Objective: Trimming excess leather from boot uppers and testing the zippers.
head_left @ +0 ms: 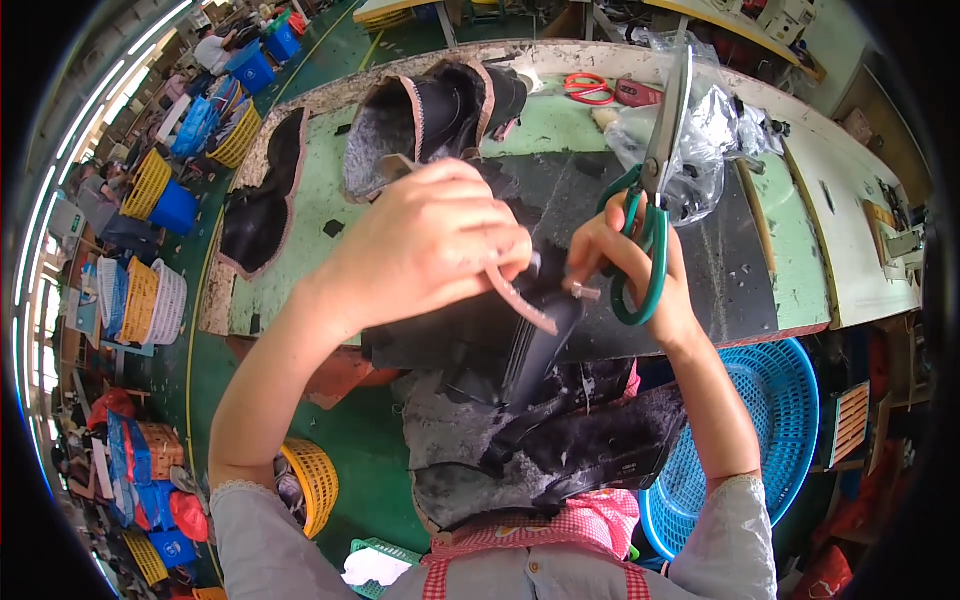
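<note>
My left hand (430,245) is closed in front of me, with a narrow pinkish-brown strip (522,303) hanging from its fingers. Just below that strip is a folded black leather piece (540,345), partly hidden by my hand. Green-handled scissors (655,180) are looped over the fingers of my right hand (640,262), their blades pointing up and away. The thumb and fingertips of that hand come together beside the leather; a small pale bit (585,291) shows there, too small to name. Black leather pieces with grey fuzzy lining (470,450) lie across my lap.
A black board (715,250) covers part of the green worktable (305,265). Fur-lined black boot uppers (440,115), another black piece (265,200), red-handled scissors (588,88) and a clear plastic bag (700,150) lie on top. A blue basket (740,430) stands at right, a yellow one (312,485) at left.
</note>
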`<state>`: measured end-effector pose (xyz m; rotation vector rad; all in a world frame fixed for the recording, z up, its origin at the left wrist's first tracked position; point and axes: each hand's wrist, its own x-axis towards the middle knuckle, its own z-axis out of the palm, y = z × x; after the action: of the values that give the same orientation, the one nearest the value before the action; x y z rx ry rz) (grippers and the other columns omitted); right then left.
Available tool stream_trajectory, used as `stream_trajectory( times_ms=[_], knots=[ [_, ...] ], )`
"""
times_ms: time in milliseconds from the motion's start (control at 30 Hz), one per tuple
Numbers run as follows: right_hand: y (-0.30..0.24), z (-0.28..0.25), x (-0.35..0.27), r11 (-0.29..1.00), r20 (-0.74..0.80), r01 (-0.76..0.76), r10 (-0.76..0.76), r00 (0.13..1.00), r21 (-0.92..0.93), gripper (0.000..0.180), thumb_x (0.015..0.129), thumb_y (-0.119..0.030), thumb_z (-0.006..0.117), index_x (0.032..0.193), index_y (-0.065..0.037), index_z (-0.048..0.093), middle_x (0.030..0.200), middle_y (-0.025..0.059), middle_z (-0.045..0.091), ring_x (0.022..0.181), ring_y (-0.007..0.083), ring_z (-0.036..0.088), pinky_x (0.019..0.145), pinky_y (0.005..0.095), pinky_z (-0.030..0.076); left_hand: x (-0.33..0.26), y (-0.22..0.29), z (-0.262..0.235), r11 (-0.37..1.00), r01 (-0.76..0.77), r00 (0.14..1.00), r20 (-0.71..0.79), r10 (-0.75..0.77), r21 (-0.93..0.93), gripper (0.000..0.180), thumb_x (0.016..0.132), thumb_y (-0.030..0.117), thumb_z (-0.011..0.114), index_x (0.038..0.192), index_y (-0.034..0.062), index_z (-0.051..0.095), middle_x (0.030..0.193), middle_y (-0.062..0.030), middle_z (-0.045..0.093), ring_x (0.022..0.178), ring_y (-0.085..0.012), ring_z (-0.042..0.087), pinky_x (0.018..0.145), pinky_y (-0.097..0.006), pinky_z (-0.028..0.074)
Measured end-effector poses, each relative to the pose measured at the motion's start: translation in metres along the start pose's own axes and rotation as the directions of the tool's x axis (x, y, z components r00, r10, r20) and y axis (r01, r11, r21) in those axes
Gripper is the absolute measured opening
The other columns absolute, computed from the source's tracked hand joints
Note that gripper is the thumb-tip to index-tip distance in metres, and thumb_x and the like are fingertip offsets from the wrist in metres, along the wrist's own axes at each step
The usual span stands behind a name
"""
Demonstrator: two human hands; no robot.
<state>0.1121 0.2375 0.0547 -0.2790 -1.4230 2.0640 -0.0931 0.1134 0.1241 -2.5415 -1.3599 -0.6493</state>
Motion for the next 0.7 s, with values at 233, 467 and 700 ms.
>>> stream_trajectory(
  times_ms=[233,467,700],
  knots=[
    [-0.004,0.006,-0.009,0.685,-0.003,-0.007,0.008,1.0,-0.729,0.047,0.074,-0.016,0.087,0.089,-0.004,0.044,0.071,0.0049,0.054,0.061,0.0095,0.048,0.057,0.0276,0.046,-0.001,0.004,0.01,0.999,-0.018,0.997,-0.075,0.015,-0.038,0.02,0.067,0.012,0.079,0.076,0.0083,0.061,0.085,-0.0003,0.066,0.077,-0.021,0.062,0.071,-0.035,0.046],
    [0.01,0.008,-0.018,0.758,-0.062,0.12,-0.207,0.976,-0.641,0.045,0.071,-0.006,0.083,0.096,-0.003,0.046,0.078,0.0092,0.055,0.07,0.0157,0.049,0.068,0.03,0.048,0.006,0.003,0.012,0.999,0.002,0.997,-0.073,-0.004,-0.032,0.025,0.066,0.012,0.078,0.082,0.0088,0.059,0.083,0.0009,0.063,0.08,-0.0201,0.061,0.079,-0.036,0.046],
    [-0.002,0.024,-0.02,0.674,-0.011,0.061,-0.103,0.995,-0.736,0.042,0.071,-0.006,0.084,0.093,-0.004,0.048,0.08,0.0094,0.059,0.069,0.0165,0.054,0.071,0.031,0.05,0.003,-0.005,0.023,0.998,0.058,0.992,-0.11,-0.059,-0.018,0.022,0.08,0.016,0.075,0.094,0.011,0.059,0.079,0.0013,0.06,0.076,-0.0195,0.059,0.077,-0.035,0.044]
  ],
)
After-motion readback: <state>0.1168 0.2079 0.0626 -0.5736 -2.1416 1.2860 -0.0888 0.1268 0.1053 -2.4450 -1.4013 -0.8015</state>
